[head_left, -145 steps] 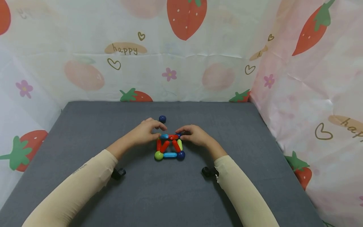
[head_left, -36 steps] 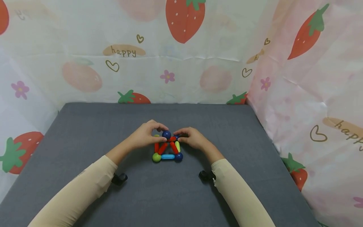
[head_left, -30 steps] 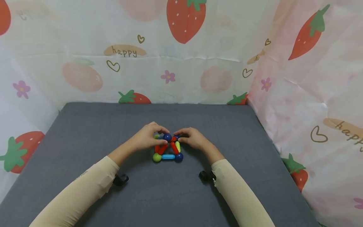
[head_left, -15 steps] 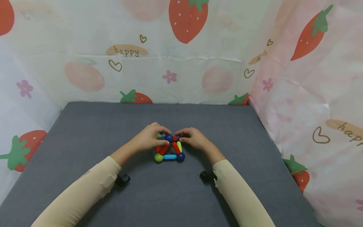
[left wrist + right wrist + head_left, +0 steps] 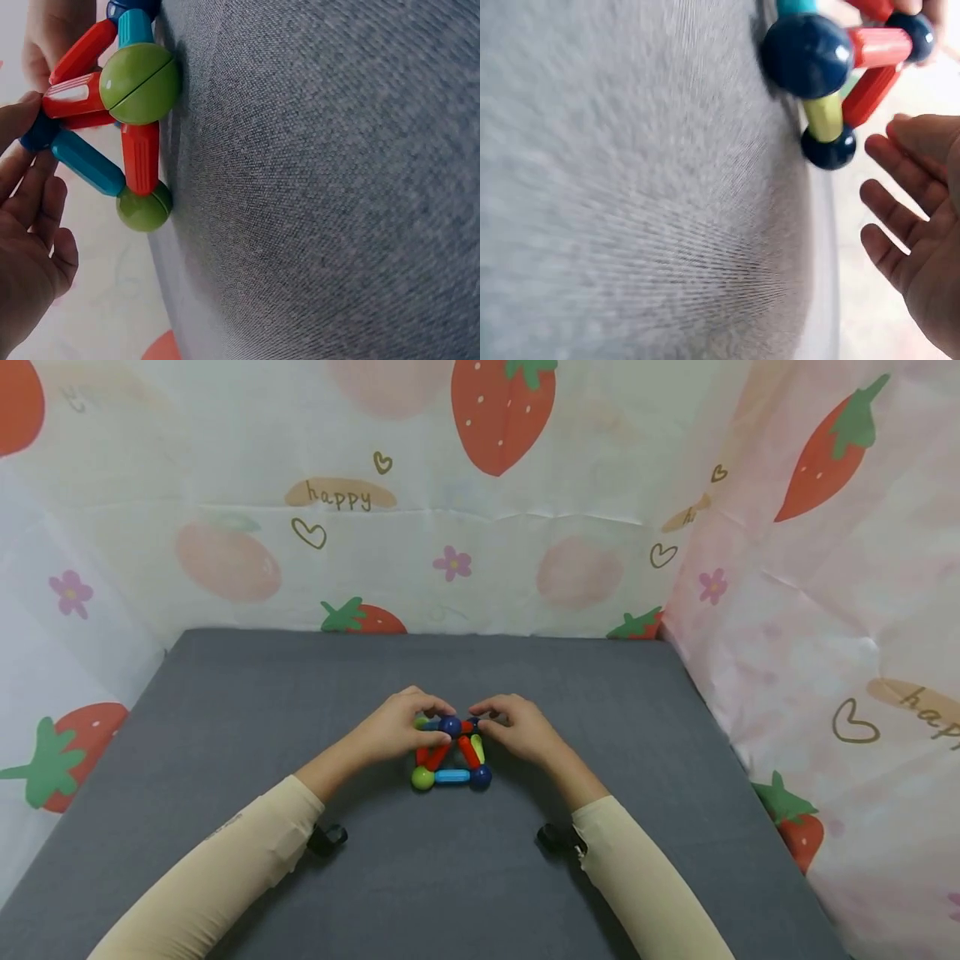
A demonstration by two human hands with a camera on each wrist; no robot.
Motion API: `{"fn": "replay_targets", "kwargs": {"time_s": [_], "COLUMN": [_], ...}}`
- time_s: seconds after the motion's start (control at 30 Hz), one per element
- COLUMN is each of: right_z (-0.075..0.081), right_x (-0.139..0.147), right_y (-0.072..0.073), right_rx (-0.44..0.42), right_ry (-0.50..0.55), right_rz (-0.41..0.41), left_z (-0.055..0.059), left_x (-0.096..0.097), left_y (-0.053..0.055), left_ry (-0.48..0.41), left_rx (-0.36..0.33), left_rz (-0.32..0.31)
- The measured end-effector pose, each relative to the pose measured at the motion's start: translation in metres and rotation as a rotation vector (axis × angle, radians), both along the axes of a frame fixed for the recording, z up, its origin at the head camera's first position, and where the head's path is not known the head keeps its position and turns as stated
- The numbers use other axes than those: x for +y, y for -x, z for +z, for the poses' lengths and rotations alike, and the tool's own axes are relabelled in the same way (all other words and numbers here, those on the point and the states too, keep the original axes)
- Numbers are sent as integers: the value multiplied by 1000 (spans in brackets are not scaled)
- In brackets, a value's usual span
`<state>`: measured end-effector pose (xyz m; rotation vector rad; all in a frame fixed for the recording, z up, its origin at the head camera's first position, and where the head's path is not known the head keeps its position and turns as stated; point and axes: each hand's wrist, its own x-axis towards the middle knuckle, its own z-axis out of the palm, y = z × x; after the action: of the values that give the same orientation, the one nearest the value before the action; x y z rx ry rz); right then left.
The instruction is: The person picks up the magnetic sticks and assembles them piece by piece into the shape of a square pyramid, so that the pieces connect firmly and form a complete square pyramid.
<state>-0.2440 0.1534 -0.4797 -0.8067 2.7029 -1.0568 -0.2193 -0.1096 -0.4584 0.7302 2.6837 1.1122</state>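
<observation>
A pyramid of magnetic balls and rods stands on the grey cloth. Its front base corners are a green ball (image 5: pixel 423 777) and a dark blue ball (image 5: pixel 481 777), joined by a light blue rod (image 5: pixel 452 776). Red rods (image 5: pixel 73 96) and a blue rod (image 5: pixel 88 163) slant up to a dark blue ball (image 5: pixel 450 727) at the peak. My left hand (image 5: pixel 401 722) pinches that top ball between thumb and fingers. My right hand (image 5: pixel 521 727), fingers spread and holding nothing, hovers beside the back right blue ball (image 5: pixel 829 147), at the end of a yellow-green rod (image 5: pixel 824 117).
The grey cloth-covered table (image 5: pixel 442 885) spreads around the pyramid. A strawberry-print curtain (image 5: pixel 495 527) hangs behind it and along both sides. Black wrist-worn devices (image 5: pixel 327 840) sit at both sleeve cuffs.
The dark blue ball that lay behind the structure was picked up by my left hand and set at the peak where the rods meet. My right hand has drawn slightly away from the back right ball.
</observation>
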Motion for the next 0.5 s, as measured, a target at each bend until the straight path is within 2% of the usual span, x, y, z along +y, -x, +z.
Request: {"fn": "replay_targets", "kwargs": {"time_s": [0.1, 0.23, 0.37, 0.5], "right_z": [6, 9, 8, 4], "right_x": [3, 5, 5, 5], "right_y": [-10, -22, -28, -31], "right_rx": [-28, -113, -180, -204], "right_ry": [43, 58, 76, 91], "right_rz": [-8, 11, 33, 39], "left_z": [0, 0, 0, -1], "left_x": [1, 2, 4, 5], "left_y": [0, 0, -1, -2], "left_ry": [-8, -10, -5, -2], "left_rx": [-2, -7, -13, -14], "left_rz": [-1, -7, -9, -7]}}
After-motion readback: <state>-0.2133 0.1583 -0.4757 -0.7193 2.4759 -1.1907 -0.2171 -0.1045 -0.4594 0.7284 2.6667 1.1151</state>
